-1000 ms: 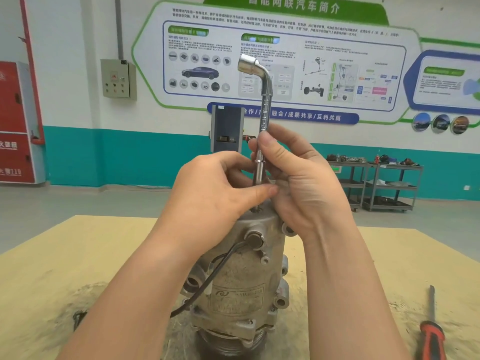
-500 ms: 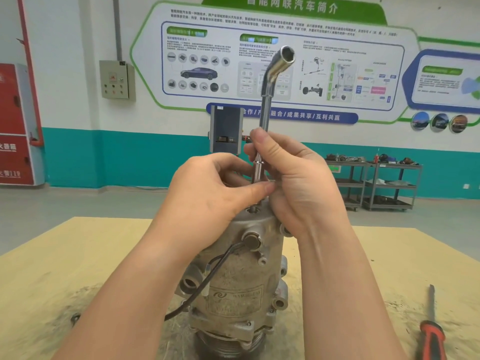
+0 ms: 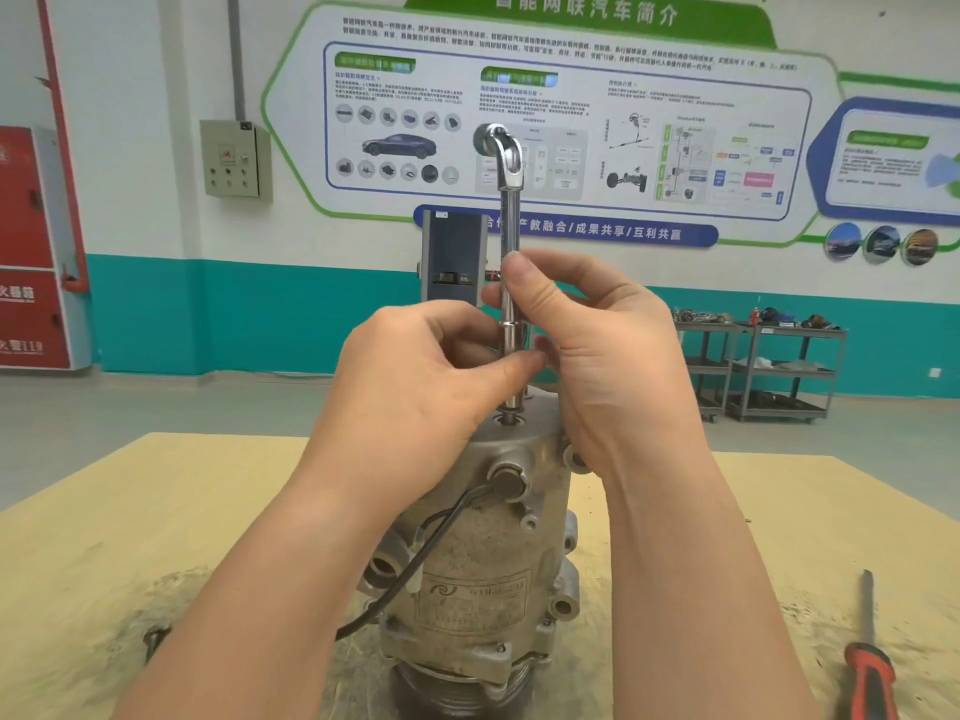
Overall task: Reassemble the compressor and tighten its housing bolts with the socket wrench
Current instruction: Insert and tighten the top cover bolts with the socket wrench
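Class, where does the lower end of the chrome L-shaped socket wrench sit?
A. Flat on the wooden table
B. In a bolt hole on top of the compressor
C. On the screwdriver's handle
B: the chrome L-shaped socket wrench stands upright, its lower end in the top of the grey metal compressor, with both hands on its shaft.

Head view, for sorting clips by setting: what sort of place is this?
Likely a vocational auto training workshop: a car-themed wall poster, parts carts by the wall, and a compressor on a wooden bench.

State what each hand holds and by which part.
Both hands pinch the L-shaped socket wrench by its upright shaft: the right hand higher up, the left hand lower, just above the compressor.
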